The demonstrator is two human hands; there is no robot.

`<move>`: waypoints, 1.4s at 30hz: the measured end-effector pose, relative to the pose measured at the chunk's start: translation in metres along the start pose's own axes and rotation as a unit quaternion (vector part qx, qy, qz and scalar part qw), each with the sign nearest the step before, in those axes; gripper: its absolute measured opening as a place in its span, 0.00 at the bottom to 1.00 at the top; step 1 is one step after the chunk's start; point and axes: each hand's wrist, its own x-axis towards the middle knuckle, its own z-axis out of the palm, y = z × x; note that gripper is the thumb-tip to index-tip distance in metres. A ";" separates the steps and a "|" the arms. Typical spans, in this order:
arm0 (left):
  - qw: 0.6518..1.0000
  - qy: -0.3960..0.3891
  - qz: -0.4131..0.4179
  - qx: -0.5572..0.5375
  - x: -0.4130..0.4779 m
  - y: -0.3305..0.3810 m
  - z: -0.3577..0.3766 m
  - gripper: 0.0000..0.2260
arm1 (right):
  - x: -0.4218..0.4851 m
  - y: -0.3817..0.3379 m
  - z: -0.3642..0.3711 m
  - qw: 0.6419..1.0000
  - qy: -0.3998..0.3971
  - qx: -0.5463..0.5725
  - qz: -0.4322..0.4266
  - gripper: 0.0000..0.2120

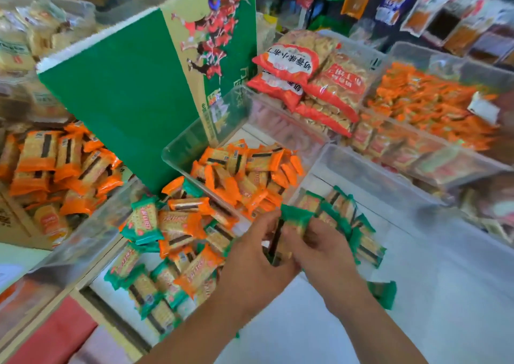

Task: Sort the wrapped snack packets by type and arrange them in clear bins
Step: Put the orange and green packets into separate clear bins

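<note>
My left hand (251,255) and my right hand (324,248) meet at the picture's middle, both closed on a small stack of green-wrapped cracker packets (294,219). A mixed pile of orange and green packets (172,238) lies to the left in a box. Behind the hands a clear bin (178,152) holds orange packets (244,174). To the right a larger clear bin (370,169) holds a row of green packets (347,224) standing on edge. One green packet (385,294) lies flat on that bin's floor beside my right forearm.
A green carton flap (125,99) stands upright behind the mixed pile. Another box of orange packets (55,169) sits far left. Red biscuit bags (311,85) and a bin of small orange packets (431,105) fill the back right. Hanging snack bags line the far wall.
</note>
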 end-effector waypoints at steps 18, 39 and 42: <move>0.986 -0.013 -0.167 0.012 -0.050 -0.076 0.040 0.08 | -0.028 0.048 -0.075 0.985 0.133 -0.108 -0.027 0.06; 0.960 0.109 -0.104 0.238 -0.045 -0.183 -0.072 0.21 | 0.041 0.098 0.129 0.969 -0.073 -0.227 0.057 0.35; 0.955 0.097 -0.094 0.264 -0.038 -0.196 -0.066 0.22 | 0.060 0.107 0.136 0.965 -0.071 -0.247 0.054 0.33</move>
